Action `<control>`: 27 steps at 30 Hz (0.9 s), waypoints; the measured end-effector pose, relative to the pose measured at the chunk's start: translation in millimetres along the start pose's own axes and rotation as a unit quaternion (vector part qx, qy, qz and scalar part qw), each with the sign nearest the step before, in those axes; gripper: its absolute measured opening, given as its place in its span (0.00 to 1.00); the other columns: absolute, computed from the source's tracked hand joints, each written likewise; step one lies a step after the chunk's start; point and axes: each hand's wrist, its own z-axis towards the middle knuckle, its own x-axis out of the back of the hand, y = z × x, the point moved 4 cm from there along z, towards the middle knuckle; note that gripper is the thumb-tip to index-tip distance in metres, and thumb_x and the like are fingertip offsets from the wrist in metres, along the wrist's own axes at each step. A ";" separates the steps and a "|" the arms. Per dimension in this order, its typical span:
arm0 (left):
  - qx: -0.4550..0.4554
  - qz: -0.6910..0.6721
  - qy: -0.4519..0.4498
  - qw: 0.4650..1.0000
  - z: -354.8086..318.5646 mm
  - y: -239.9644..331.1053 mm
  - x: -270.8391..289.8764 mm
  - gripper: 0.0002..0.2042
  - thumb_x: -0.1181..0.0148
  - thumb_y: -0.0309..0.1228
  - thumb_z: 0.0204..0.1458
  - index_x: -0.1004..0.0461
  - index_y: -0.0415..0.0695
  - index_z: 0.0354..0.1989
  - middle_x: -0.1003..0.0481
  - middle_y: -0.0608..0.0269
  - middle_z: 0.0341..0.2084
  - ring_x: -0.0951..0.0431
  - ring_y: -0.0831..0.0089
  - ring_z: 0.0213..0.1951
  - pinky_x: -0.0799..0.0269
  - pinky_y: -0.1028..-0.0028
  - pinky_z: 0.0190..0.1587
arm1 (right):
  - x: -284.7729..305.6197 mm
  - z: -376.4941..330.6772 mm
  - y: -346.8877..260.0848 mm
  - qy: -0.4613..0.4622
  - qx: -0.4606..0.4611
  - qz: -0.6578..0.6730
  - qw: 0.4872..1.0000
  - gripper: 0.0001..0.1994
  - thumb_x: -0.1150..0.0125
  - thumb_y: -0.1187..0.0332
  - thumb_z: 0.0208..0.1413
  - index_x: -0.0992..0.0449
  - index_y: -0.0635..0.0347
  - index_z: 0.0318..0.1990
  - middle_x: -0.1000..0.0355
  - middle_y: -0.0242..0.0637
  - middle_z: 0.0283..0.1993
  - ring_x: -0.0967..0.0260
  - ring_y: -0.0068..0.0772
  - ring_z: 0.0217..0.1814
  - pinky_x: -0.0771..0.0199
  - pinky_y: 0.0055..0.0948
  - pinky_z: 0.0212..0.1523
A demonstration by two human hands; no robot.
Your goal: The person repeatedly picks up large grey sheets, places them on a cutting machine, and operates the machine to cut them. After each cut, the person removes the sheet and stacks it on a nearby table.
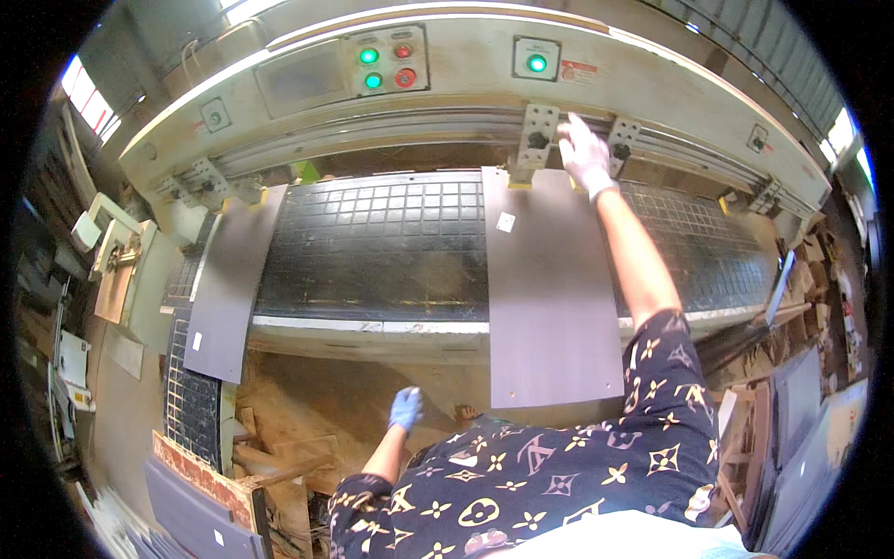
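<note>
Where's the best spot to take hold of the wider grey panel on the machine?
I'd grip the wider grey panel by both long edges at its near end, coming from the front. It lies flat, and that end juts past the black bed, leaving its edges free; the far end sits close to a metal block.

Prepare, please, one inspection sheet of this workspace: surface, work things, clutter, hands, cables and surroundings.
Surface: black gridded bed, with pale marks.
Work things: left grey panel and right grey panel, each with a white label; the right one overhangs the bed's front edge.
Clutter: wood scraps at lower left.
Hands: right hand, white-gloved, raised beside a metal block, contact unclear; left hand, blue-gloved, apart from both panels.
Cables: apparently a thin loop at upper left.
Surroundings: machine beam with lit green buttons.
</note>
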 end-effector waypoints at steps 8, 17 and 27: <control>0.139 -0.184 0.245 0.942 -91.5 -127.1 133.4 0.09 0.57 0.41 0.51 0.34 0.50 0.30 0.35 0.71 0.20 0.35 0.78 0.19 0.33 0.75 0.18 | -41.6 125.0 -53.0 -0.223 -0.063 -0.221 0.947 0.19 0.57 0.63 0.44 0.34 0.49 0.47 0.36 0.38 0.50 0.37 0.41 0.50 0.35 0.43 0.46; 0.038 -0.401 0.299 0.865 -55.8 -104.1 207.9 0.19 0.46 0.41 0.47 0.42 0.53 0.47 0.35 0.72 0.29 0.36 0.78 0.25 0.35 0.75 0.23 | -103.8 -76.5 -96.3 -0.098 0.129 0.134 0.978 0.12 0.48 0.69 0.46 0.31 0.60 0.39 0.35 0.44 0.47 0.41 0.41 0.54 0.43 0.36 0.55; -0.060 -0.578 0.228 0.781 100.3 53.6 398.3 0.12 0.50 0.45 0.49 0.37 0.56 0.39 0.36 0.71 0.24 0.33 0.70 0.29 0.32 0.62 0.32 | -136.3 -365.2 -236.7 -0.344 -0.116 0.153 0.919 0.16 0.43 0.72 0.41 0.33 0.61 0.41 0.37 0.43 0.46 0.40 0.39 0.49 0.38 0.30 0.49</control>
